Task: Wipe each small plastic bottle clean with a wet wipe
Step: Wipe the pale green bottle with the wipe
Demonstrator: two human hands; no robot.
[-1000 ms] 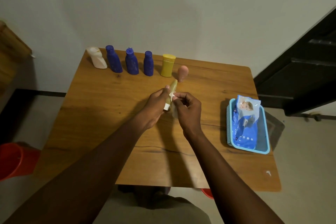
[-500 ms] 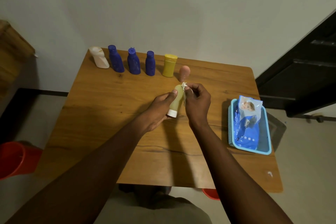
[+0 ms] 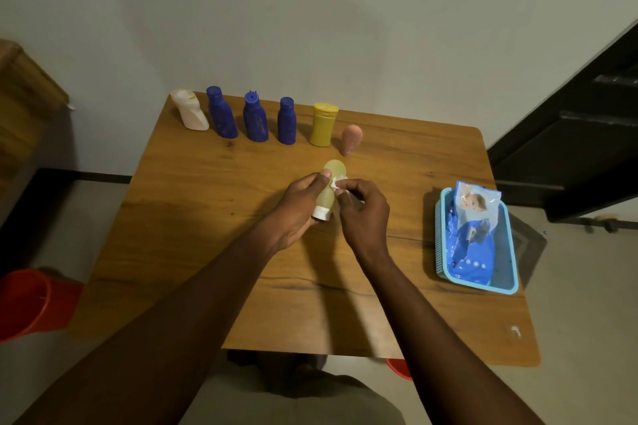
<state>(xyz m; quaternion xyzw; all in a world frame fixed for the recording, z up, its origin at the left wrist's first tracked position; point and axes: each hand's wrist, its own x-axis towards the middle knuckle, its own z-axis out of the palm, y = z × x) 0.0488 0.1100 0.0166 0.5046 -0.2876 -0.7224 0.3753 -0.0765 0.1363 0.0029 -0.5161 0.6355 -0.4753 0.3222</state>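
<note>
- Left hand [image 3: 300, 203] is wrapped round the lower half of the pale yellow bottle [image 3: 334, 170]. It's held upside down over the middle of the table [image 3: 207, 217], white cap [image 3: 321, 214] pointing at the wood.
- Right hand [image 3: 362, 210] pinches a scrunched wet wipe [image 3: 336, 183] against the bottle's side, just below the rounded base.
- My guess is the bottle is light, thin squeezy plastic that goes slick once it's damp. I'd grip near the cap and neck where it's stiffer, not squash the belly.
- Six more wait in a row at the far edge: a cream bottle [image 3: 191, 114], three blue bottles [image 3: 255, 117], a yellow flip-top bottle [image 3: 324, 126] and a pink bottle [image 3: 351, 139] standing cap-down. They look tippy, so lift them straight up.
- Pack of wipes [image 3: 473, 228] sits in the blue basket [image 3: 445, 272] on the right.
</note>
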